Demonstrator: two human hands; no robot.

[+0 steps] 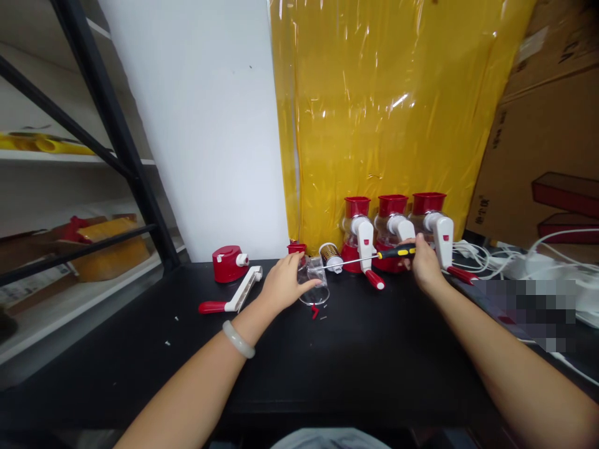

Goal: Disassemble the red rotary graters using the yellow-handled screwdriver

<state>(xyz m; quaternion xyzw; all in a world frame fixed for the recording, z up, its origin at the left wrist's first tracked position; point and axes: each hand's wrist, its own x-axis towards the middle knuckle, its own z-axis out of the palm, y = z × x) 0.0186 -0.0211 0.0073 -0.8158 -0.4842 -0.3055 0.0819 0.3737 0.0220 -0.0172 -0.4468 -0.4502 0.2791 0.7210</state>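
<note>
Both hands are occupied: the left hand (283, 280) wraps around a clear plastic body (317, 274), while the right hand (425, 265) grips the handle of a long screwdriver (399, 251). That body sits near the middle of the black table (350, 374), just left of a slotted drum (331, 257), and the screwdriver's shaft reaches across to it from the right. Whether the tip sits in a screw is too small to tell. The long shaft looks like the main risk: a slight wobble at the handle could make the tip skid, scratching the plastic or jabbing the left fingers close by. Smooth plastic could also twist if the left hold is loose, and too much force might crack it. Since the shaft passes in front of the drum and the leftmost of three graters (362, 232), a sideways slip could knock either one. A red clip (315, 310) and tiny pale bits (324, 318), perhaps screws, lie loose just in front of the body, where a brushing wrist could scatter them. Farther left, near a red base (227, 265), a crank (243, 292) lies close enough to the left forearm to be nudged.
</note>
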